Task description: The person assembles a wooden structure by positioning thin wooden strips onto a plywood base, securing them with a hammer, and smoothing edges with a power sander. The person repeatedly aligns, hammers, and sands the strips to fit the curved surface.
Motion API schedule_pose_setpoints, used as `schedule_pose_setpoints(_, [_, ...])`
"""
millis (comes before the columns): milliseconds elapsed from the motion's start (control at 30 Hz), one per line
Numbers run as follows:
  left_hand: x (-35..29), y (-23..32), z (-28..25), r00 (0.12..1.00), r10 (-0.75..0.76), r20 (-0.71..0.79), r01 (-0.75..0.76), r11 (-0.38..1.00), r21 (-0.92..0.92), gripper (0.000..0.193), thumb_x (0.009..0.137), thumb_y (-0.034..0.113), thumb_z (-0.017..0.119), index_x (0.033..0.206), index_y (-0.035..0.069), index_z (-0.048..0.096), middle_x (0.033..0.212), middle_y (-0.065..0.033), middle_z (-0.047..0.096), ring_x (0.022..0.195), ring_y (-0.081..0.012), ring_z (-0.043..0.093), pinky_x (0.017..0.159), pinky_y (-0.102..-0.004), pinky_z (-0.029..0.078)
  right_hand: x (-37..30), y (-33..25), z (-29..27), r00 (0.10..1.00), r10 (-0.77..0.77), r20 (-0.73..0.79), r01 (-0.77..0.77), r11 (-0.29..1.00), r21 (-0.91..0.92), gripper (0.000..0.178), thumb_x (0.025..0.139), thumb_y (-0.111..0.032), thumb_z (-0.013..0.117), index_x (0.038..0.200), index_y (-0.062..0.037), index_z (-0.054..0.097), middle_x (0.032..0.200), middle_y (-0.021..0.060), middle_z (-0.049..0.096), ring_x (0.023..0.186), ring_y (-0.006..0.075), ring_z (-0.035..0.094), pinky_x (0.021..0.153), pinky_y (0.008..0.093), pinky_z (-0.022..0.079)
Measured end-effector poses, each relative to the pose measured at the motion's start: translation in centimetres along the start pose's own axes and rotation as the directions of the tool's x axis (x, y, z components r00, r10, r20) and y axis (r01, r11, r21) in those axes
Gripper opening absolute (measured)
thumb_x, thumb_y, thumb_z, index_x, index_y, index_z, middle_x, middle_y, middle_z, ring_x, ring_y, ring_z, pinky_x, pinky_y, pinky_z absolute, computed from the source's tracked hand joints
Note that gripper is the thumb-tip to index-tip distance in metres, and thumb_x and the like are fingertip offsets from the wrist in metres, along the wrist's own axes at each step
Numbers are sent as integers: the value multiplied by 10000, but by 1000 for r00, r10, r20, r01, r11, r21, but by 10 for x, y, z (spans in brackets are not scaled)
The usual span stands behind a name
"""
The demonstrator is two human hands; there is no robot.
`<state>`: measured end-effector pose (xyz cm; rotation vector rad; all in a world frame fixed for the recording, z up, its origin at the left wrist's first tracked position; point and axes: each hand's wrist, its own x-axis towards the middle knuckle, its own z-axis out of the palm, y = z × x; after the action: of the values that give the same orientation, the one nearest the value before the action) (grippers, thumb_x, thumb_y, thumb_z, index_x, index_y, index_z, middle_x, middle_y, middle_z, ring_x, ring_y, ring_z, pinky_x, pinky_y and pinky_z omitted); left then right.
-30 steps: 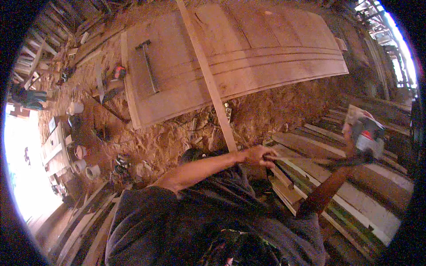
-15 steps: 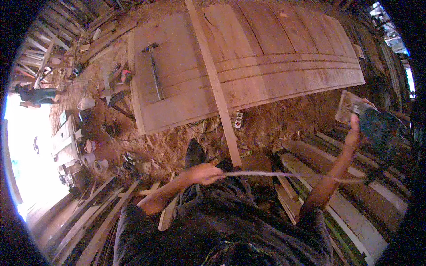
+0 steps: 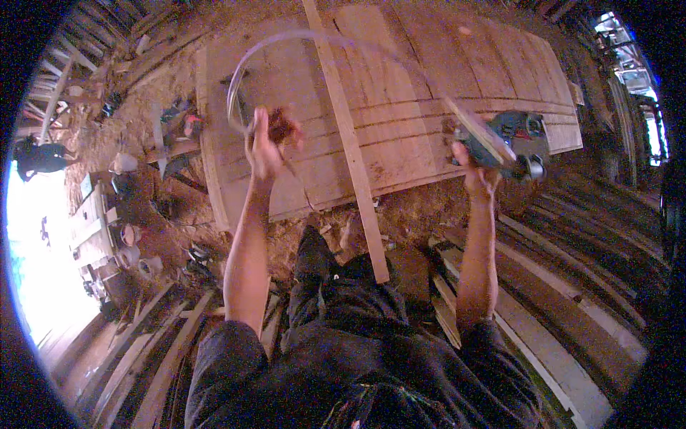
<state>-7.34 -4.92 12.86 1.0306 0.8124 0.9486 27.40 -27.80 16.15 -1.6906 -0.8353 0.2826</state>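
A: What is the largest thing we have around our grip?
B: The wooden panel [image 3: 400, 111]. In view it spreads behind both our hands and fills the space between them.
A: And after that?
B: The boards [image 3: 550, 343], lying in a row below and to the right of our right hand [image 3: 477, 168]. Then comes the narrow batten [image 3: 349, 139], which crosses the panel between our two hands and stands apart from both.
A: Where do we have the power tool [image 3: 509, 136]?
B: In our right hand. We grasp it at its left, near side, and its dark body juts out to the right of that grip.
A: Is our left hand [image 3: 263, 154] clenched as well?
B: We cannot tell, because its fingers blur. It is raised about level with the right, across the batten.
A: And the thinnest thing?
B: The cord [image 3: 286, 36]. It arches from the tool, above both our hands, and drops to the left one; whether we grip it there, we cannot say.
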Motion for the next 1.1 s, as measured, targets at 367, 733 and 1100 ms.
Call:
schedule_pose_setpoints(367, [160, -138, -13, 888, 362, 283, -458, 654, 602, 572, 1104, 437, 333, 1528, 76, 462, 1524, -152, 536, 1439, -294, 472, 1243, -436, 256, 17, 53, 166, 964, 234, 124, -253, 952, 172, 758, 728, -165, 922, 1349, -53, 503, 1279, 80, 613, 1135, 214, 610, 1014, 404, 514])
schedule_pose_setpoints(733, [165, -147, -12, 836, 415, 360, -524, 404, 750, 524, 1075, 368, 408, 1542, 134, 457, 1513, -91, 550, 1373, -284, 533, 1257, -497, 238, 35, 78, 226, 960, 248, 129, -267, 952, 152, 931, 692, -184, 954, 1412, -43, 380, 1330, 105, 561, 1165, 229, 586, 1016, 410, 510])
schedule_pose_setpoints(1100, [164, -151, -18, 775, 515, 367, -555, 274, 786, 476, 1041, 361, 484, 1434, 107, 567, 1413, -135, 623, 1346, -292, 558, 1251, -492, 278, 34, 78, 255, 970, 244, 20, -243, 951, 190, 641, 735, -148, 917, 1243, -38, 543, 1173, 64, 626, 1060, 206, 619, 980, 392, 518])
